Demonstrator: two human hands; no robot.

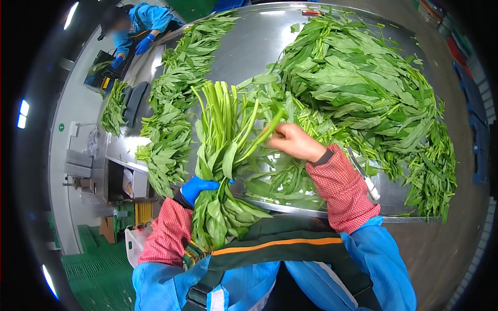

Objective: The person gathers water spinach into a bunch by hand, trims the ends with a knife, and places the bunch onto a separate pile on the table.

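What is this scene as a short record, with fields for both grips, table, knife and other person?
Left grip: blue-gloved, closed around a leafy bunch, stem ends up
Right grip: bare, at an outer stem; pinch unclear
Table: metal; large leafy pile right, row of greens left
Knife: white-handled, right of the right grip
Other person: upper left, in blue

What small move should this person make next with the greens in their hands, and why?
Perhaps ease the slanting stem at the right hand in toward the upright ones. The blue-gloved left hand already grips the bunch by its leafy part, stem ends up, while that stem leans outward from the rest.
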